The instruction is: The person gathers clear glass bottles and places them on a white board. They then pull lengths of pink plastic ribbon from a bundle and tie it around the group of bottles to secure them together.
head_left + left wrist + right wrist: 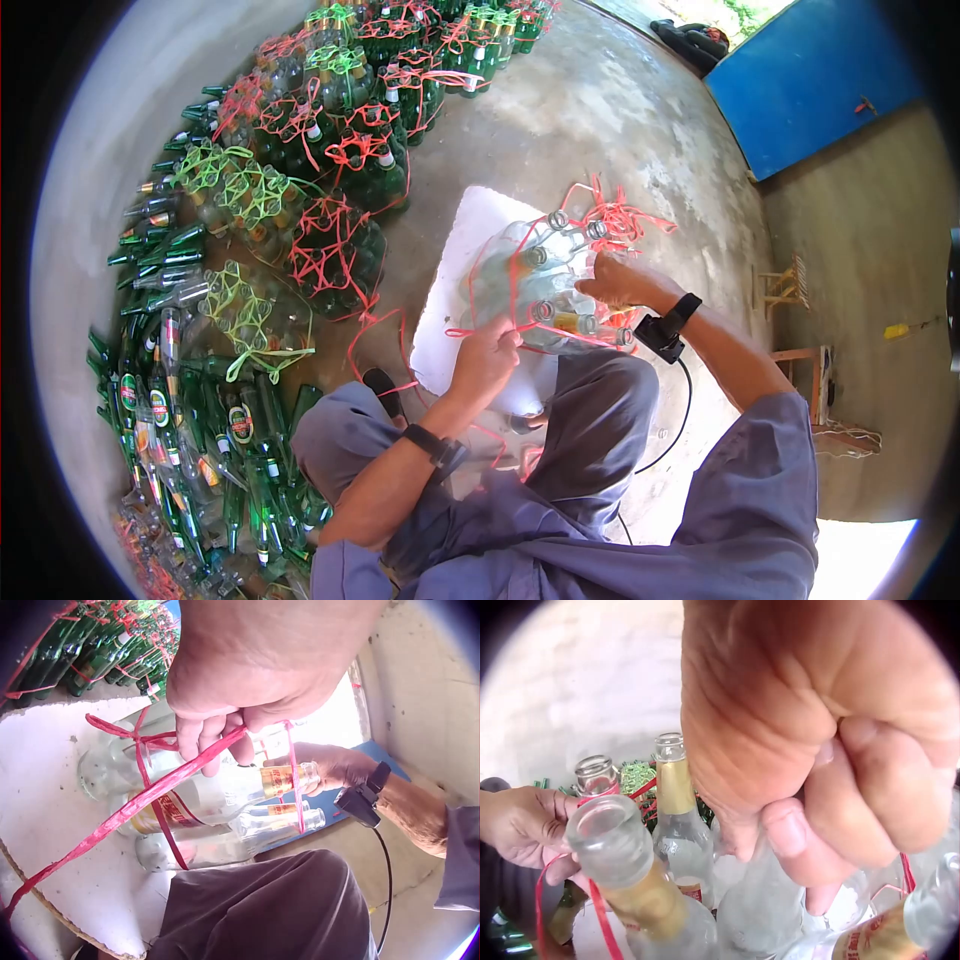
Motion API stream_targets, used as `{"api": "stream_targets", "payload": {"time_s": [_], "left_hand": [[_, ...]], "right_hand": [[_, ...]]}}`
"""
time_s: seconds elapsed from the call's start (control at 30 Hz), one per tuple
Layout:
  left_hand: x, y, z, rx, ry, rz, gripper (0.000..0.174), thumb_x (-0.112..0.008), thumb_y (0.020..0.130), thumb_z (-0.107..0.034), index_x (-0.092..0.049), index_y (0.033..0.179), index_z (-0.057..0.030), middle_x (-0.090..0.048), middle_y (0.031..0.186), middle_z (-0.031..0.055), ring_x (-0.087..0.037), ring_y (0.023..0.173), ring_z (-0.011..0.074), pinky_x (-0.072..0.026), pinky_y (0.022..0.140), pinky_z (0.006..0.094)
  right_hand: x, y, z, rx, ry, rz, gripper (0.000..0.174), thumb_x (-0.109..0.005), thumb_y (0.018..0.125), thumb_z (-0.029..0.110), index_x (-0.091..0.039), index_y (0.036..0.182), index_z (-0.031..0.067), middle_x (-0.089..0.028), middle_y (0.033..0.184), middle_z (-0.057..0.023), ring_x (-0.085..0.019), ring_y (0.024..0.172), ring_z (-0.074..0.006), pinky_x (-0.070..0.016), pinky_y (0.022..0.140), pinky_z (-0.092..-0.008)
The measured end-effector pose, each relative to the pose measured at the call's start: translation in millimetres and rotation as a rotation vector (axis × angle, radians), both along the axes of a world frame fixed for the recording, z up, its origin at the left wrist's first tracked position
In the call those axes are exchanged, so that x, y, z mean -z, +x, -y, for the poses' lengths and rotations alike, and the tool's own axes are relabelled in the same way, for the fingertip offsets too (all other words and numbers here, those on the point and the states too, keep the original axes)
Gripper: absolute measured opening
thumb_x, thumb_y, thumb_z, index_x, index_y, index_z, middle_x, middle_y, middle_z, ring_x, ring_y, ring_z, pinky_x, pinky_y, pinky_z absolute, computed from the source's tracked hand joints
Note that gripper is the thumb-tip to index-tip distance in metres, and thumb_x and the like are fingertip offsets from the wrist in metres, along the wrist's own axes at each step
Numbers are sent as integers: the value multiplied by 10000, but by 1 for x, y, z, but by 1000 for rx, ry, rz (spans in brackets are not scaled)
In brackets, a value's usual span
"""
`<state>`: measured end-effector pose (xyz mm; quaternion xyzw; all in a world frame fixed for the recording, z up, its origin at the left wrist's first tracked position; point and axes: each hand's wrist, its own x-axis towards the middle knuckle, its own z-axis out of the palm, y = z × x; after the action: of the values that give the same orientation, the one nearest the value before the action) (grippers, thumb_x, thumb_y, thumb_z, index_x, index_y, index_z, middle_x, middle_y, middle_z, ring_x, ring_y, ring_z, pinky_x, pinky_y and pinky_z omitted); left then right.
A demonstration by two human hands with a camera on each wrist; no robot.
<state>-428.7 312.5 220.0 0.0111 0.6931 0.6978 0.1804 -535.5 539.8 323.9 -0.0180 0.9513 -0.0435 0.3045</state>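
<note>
A bundle of clear glass bottles [487, 275] with gold neck labels lies tilted on a white slab [440, 345], necks towards the right. Red plastic twine [120, 814] runs round the bottles' bodies and loops by their necks. My left hand [485, 362] pinches the twine between thumb and fingers beside the near necks, with a length trailing off to the slab's edge. Among the necks, my right hand [625, 283] has its fingers curled round the neck of a middle bottle [754, 911]; the hand hides that bottle's mouth.
Green bottles [240, 430] lie piled along the left wall. Bundles tied with red and green twine [335, 255] stand behind them. Loose red twine [620, 215] lies beyond the bottles. A blue door [810, 85] and a small wooden stool [785, 285] are at right.
</note>
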Motion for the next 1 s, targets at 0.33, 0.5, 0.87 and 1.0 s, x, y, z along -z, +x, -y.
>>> {"api": "stream_targets", "payload": {"time_s": [0.33, 0.5, 0.87, 1.0], "left_hand": [[-1, 1, -2, -7, 68, 9, 123, -479, 967, -39, -492, 856, 12, -500, 718, 34, -562, 644, 97, -542, 924, 374], [-3, 0, -2, -9, 61, 15, 125, -484, 965, -37, -491, 848, 7, -494, 711, 29, -553, 638, 93, -545, 927, 385], [0, 0, -2, -40, 123, 24, 119, -486, 961, -40, -499, 851, 4, -495, 721, 26, -548, 638, 90, -553, 916, 396], [7, 0, -2, -29, 90, 5, 118, -485, 959, -40, -500, 851, 3, -490, 733, 28, -544, 639, 91, -554, 915, 397]], "right_hand": [[-9, 30, -8, -286, 29, -237, 383, -630, 888, 357, -632, 866, -25, -628, 796, -221, -619, 817, -384, -456, 729, -485], [-10, 38, -2, -356, 73, -423, 442, -650, 877, 337, -611, 1192, 29, -652, 987, -181, -626, 961, -340, -480, 786, -458], [-3, 5, 9, -444, 76, -311, 265, -660, 803, 288, -669, 781, 24, -666, 758, -176, -643, 699, -351, -467, 614, -457], [-5, 7, 10, -388, 71, -323, 260, -648, 780, 273, -652, 751, 14, -659, 747, -192, -645, 716, -362, -460, 619, -469]]}}
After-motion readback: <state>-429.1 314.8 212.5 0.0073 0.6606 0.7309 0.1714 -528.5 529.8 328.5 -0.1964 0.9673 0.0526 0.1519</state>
